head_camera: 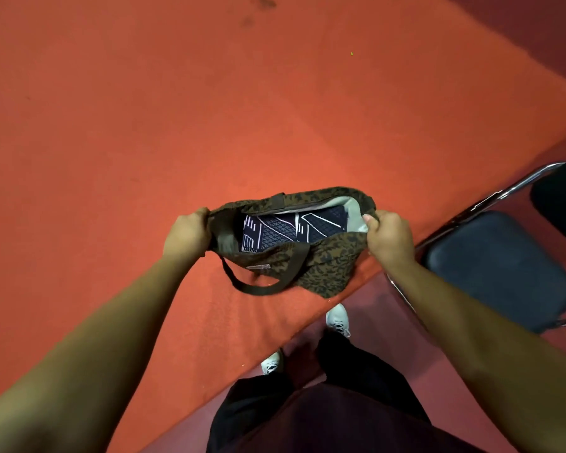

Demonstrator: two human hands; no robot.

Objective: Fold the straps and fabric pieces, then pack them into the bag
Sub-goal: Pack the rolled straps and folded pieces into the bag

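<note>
Fingers of the left hand (188,235) are curled round one end of the mouth of a brown-and-black mottled fabric tote bag (327,259). The right hand (386,238) grips the opposite end of the rim, thumb on top, so the opening is stretched wide between them. Between the hands, inside the bag against its pale grey lining (356,210), lies a folded dark navy fabric piece with white line patterns (294,228). Just below the left hand, a dark brown loop strap (258,287) hangs from the bag's near wall. Beyond both hands spreads the orange-red cloth-covered table (209,109) on which the bag rests, near its edge. Beside the right hand stands a chrome-framed chair with a dark blue padded seat (497,266). Nearer the body, black trousers (340,403) and white shoes (339,317) show above the dark red floor (373,308).
</note>
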